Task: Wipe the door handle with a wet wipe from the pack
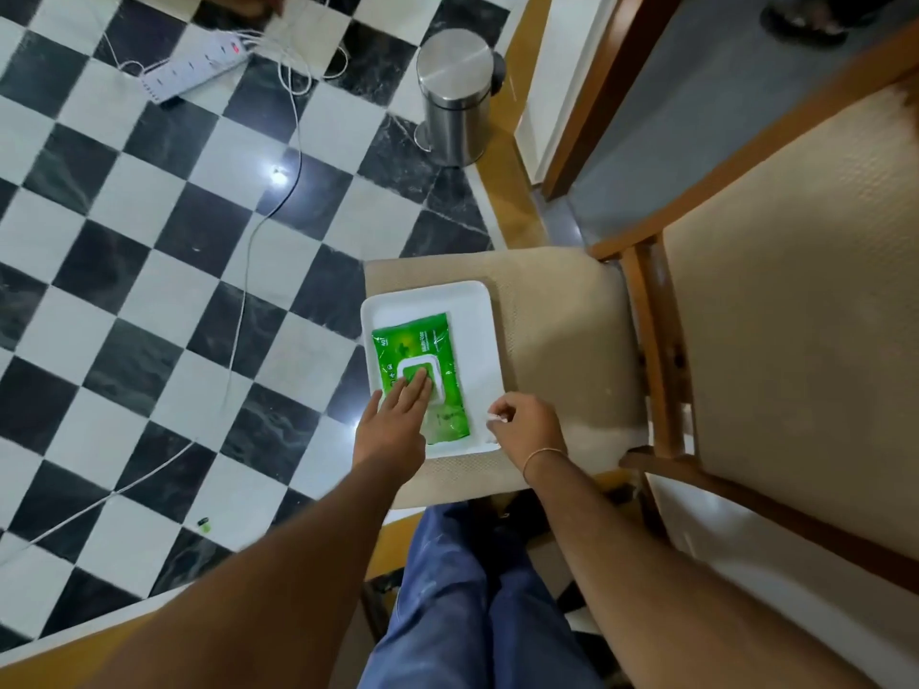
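Left fingers (415, 385) press pack (422, 375); right hand (522, 422) pinches wipe (495, 418).

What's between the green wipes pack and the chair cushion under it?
A white tray: in the head view the pack lies in it, and the tray rests on the cushion.

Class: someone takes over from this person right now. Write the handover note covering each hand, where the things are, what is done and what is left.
Left hand: fingers flat on the lid of the green wipe pack, gripping nothing.
Right hand: pinching a small white wet wipe at the fingertips.
The pack lies in a white tray on the chair seat.
Done: a wipe appears to be out.
Left: wipe the door handle, which is not in view.
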